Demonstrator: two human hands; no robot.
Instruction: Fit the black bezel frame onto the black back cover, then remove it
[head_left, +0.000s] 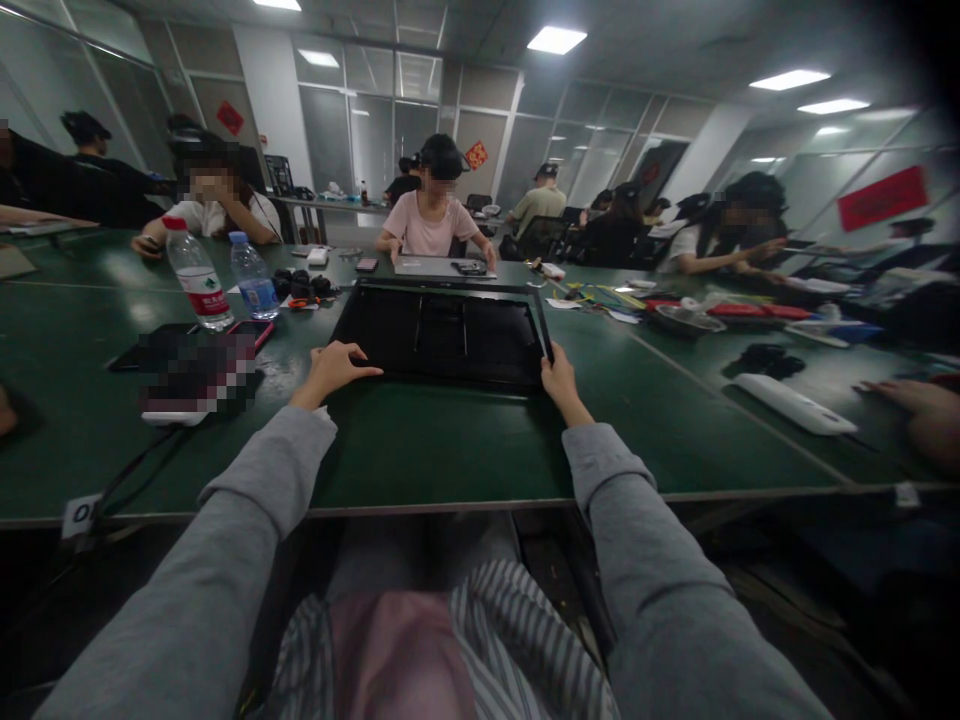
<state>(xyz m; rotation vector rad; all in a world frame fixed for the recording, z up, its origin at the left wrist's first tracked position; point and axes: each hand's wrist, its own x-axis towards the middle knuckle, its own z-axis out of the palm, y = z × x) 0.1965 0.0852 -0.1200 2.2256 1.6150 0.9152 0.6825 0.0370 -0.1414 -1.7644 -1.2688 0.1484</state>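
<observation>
**Both hands on a black panel at the frame's centre**

A flat black panel (pixel 442 335) lies on the green surface (pixel 450 450) in the middle of the frame. The left hand (pixel 334 368) rests on its near left corner, fingers (pixel 360 355) spread flat on top, gripping nothing. The right hand (pixel 559 380) holds the near right corner, fingers curled around the edge. Left of the panel stand two water bottles (pixel 199 275), with a phone (pixel 251 335) beside them. A white oblong object (pixel 795 403) lies at right. Other people sit along the far side of the surface.
</observation>
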